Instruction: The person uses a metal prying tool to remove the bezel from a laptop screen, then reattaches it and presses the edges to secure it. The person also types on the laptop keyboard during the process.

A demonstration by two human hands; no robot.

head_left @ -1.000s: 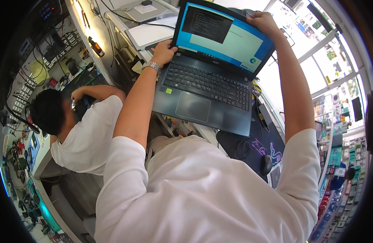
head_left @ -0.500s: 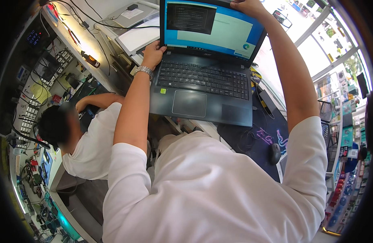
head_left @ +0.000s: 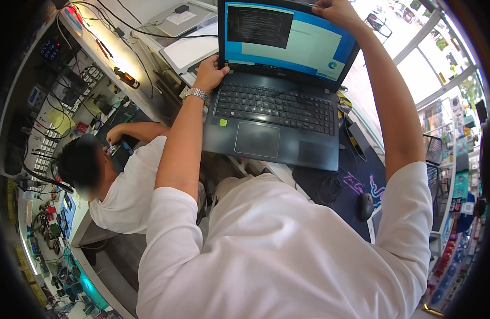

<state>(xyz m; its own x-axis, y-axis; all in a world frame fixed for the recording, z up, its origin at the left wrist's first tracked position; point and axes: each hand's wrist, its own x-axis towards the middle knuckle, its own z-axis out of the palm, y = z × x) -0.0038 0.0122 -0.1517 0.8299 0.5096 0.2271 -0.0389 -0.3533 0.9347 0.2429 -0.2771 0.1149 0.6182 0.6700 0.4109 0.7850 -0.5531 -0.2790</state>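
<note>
An unfolded black laptop [head_left: 270, 139] is held up in front of me, its lit screen [head_left: 309, 50] facing me with a dark window over a pale one. My left hand [head_left: 210, 74] grips the laptop's left side by the hinge, thumb at the lower screen corner and the other fingers behind. At the lid's top edge, toward the right, my right hand [head_left: 338, 15] is closed on the rim; part of its fingers are behind the screen. The keyboard [head_left: 274, 108] is untouched.
Below the laptop's right side, a dark desk mat [head_left: 314, 183] carries a black mouse [head_left: 365, 206] and cables. A seated co-worker [head_left: 131, 183] bends over a cluttered bench at left. Behind the laptop are papers [head_left: 189, 53] and a loose cable. Stocked shelves [head_left: 460, 212] stand at right.
The whole view has shifted slightly, so the laptop and surroundings appear a little farther right and lower. Both my hands keep the same hold on the laptop.
</note>
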